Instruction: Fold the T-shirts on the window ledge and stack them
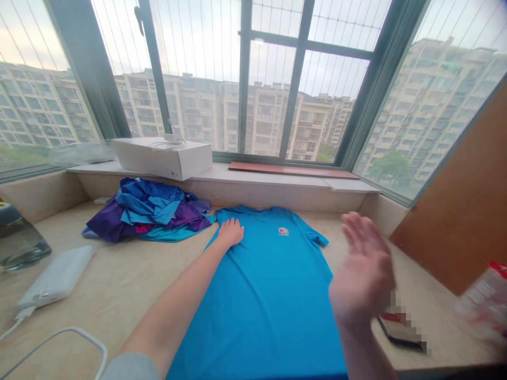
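A blue T-shirt (pixel 273 295) lies spread out on the stone-look counter, collar toward the window, with a small red and white logo on its chest. My left hand (pixel 231 233) rests flat on the shirt near its left shoulder, fingers stretched out. Raised above the counter just right of the shirt is my right hand (pixel 362 269), slightly blurred, palm turned inward, fingers extended and nothing in it. The shirt's lower hem runs out of view at the bottom.
Left of the shirt sits a heap of blue and purple clothes (pixel 150 211). A white power bank (pixel 57 277) with a cable and a clear bottle (pixel 21 240) are at the far left. A white box (pixel 162 157) stands on the sill. A dark-edged phone-like object (pixel 402 338) lies at right.
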`<state>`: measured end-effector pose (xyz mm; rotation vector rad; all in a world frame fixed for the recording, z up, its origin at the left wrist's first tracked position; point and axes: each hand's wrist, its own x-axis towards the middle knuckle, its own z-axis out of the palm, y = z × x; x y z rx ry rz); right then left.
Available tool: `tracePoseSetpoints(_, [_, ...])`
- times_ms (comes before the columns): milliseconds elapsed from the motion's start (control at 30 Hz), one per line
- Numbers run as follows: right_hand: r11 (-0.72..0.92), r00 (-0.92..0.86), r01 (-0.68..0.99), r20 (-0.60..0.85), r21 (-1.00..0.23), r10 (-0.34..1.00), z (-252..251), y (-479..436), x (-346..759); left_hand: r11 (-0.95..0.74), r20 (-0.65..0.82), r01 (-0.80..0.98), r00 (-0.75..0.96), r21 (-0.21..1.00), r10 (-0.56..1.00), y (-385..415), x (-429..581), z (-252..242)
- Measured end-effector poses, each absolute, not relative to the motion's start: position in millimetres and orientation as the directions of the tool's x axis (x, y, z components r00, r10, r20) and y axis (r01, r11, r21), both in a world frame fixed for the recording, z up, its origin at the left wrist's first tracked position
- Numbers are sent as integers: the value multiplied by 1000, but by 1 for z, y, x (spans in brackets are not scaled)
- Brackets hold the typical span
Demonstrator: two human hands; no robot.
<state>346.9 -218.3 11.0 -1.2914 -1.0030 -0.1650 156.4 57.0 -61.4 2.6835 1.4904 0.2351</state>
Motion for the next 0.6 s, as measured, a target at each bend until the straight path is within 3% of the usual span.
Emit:
tracePoseSetpoints(67, [272,649,483,549,-832,527,21,-204,347,-515,88,846,507,139,857,52,156,-64])
tracePoseSetpoints(133, [-26,680,446,320,-895,659,22,-182,356,-513,103,846,503,144,858,48,154,-66])
tracePoseSetpoints(200, [-360,733,509,174,-782,658,13,-164,370,-516,137,844,499,146,856,44,152,-67])
tracePoseSetpoints(267, [-542,800,510,138,-668,583,-3,-156,384,-520,168,842,497,143,851,41,150,-68])
tracePoseSetpoints(367, [-688,864,473,139,-551,483,-25,-158,399,-531,194,837,503,132,842,40,149,-68])
tracePoseSetpoints(600, [-762,843,534,166,-366,512,-50,-157,411,-539,172,835,519,108,837,43,150,-71])
